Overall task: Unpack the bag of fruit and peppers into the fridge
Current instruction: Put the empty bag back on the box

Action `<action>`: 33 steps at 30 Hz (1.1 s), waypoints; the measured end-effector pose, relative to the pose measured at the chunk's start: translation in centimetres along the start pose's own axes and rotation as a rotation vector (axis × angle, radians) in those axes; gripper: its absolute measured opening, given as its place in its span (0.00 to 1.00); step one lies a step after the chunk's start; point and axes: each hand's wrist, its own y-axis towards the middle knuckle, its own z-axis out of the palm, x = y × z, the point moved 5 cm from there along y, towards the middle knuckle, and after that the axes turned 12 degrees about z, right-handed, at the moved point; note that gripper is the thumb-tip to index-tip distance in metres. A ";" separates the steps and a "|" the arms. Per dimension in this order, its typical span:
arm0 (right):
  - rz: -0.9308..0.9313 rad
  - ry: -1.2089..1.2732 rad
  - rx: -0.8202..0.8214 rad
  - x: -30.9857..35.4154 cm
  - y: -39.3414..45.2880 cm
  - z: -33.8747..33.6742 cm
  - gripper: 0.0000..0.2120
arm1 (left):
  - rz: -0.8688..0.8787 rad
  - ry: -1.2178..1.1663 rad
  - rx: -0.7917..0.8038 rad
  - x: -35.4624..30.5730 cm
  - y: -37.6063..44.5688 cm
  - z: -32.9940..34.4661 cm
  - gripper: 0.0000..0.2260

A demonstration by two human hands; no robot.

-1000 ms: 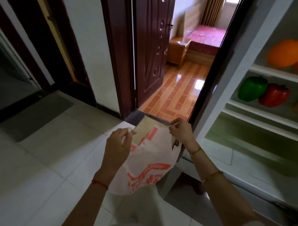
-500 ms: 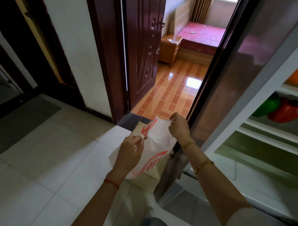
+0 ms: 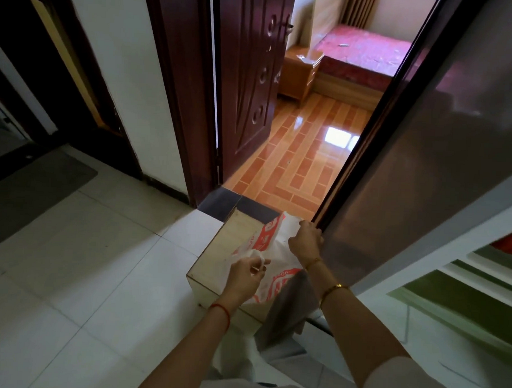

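Bag (image 3: pixel 271 257) of white plastic with red print lies slack on the wooden box (image 3: pixel 232 245) on the floor, straight ahead of me and below both hands, just left of the open fridge door (image 3: pixel 426 172). Its long axis runs away from me, toward the doorway. My left hand (image 3: pixel 245 274) pinches the near handle between curled fingers; my right hand (image 3: pixel 305 240) grips the far edge, fingers closed on the plastic. I judge the left is nearer. Whether anything remains inside, I cannot tell.
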 end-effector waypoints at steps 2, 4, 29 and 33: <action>0.025 0.005 0.037 -0.6 0.3 0.8 0.27 | -0.130 -0.140 0.035 1.0 0.1 1.5 0.10; 0.053 0.035 0.087 -1.2 0.7 1.6 0.29 | -0.215 -0.225 0.088 1.9 0.2 2.8 0.13; -0.006 0.315 -0.203 -3.8 -15.0 -5.8 0.26 | 0.500 0.362 0.175 -3.5 1.9 -6.8 0.19; -0.014 0.328 -0.315 -5.3 -20.2 -6.9 0.22 | 0.640 0.362 0.208 -5.2 -0.7 -7.3 0.19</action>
